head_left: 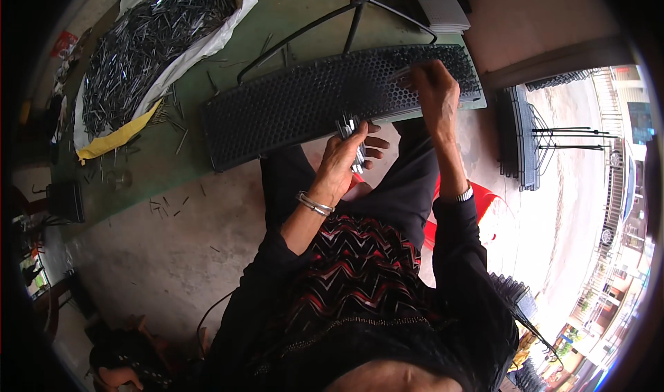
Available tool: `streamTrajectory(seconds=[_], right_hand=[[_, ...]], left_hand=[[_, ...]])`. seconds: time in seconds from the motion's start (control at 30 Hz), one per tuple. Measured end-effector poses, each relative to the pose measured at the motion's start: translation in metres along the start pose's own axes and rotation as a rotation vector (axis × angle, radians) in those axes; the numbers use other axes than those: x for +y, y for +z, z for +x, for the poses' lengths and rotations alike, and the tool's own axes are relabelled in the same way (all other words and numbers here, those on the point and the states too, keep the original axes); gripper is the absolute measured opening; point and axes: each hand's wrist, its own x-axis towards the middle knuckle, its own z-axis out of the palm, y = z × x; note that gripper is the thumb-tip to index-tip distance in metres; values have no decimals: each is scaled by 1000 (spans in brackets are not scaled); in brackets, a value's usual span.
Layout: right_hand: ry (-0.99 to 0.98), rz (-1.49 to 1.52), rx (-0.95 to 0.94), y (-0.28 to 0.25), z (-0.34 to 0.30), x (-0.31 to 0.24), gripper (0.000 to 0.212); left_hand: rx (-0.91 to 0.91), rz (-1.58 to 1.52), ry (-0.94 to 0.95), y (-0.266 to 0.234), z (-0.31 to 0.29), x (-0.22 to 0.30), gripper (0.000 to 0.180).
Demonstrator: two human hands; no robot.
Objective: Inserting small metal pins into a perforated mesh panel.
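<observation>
My left hand (346,158) is closed around a bunch of short shiny metal rods (357,158), just off the near edge of a long black perforated rack (277,115). Its thumb lies across the bunch and the fingertips stick out to the right. Over the right part of the rack, my right hand (436,91) is bent downward with fingers pinched. A thin rod (400,75), blurred, seems to run from those fingertips toward the holes. Dark rod ends stand thickly at the rack's right end; the holes farther left look unfilled.
The rack lies on a green table (190,178). A white sack (238,12) full of dark metal rods (166,46) sits at the far left, with loose rods around it. Black metal legs (356,19) rise behind the rack. A red stool (484,209) is below my right arm; similar racks (519,140) stand right.
</observation>
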Motion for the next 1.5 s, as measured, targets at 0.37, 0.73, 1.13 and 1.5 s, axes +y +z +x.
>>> streamTrajectory(seconds=[0.37,0.73,1.13,1.5], right_hand=[[-165,-272,187,20,31,34,13],[-242,-338,203,23,35,44,12],[-362,-532,122,21,40,42,8],[-356,-603,54,13,44,32,7]], left_hand=[[-51,-114,-79,-1,1,0,31],[-75,-150,-127,-6,3,-6,32],[-90,-151,-126,-7,-1,-2,26],[-127,-192,-137,-9,1,-3,26]])
